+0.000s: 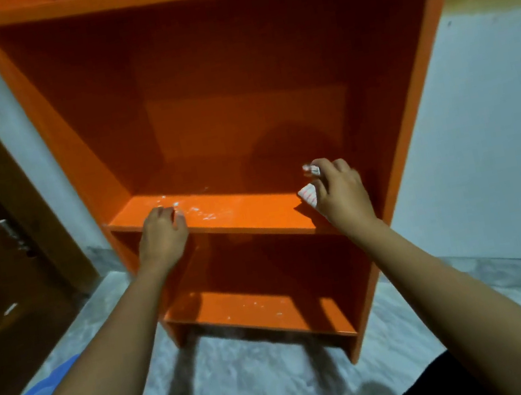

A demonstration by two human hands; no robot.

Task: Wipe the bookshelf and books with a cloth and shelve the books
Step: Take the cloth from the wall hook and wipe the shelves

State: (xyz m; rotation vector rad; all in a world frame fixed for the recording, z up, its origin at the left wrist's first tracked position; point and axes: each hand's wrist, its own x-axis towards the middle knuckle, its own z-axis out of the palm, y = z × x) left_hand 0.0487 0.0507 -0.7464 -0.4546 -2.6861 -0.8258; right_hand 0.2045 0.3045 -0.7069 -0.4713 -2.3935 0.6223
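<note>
Head view: my right hand (337, 189) grips the cloth (308, 195) in curled fingers on the bookshelf's (77, 153) middle shelf (255, 214). My left hand (163, 233) rests, fingers loosely bent, on its front edge. White dust (200, 210) remains; no books visible. Wiping appears early, shelving untouched.

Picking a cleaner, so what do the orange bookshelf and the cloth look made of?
The bookshelf: probably painted wood or board, semi-gloss orange, since its shelves show sheen. The cloth: apparently soft woven fabric, white with red stripes, crumpled in the right hand.
</note>
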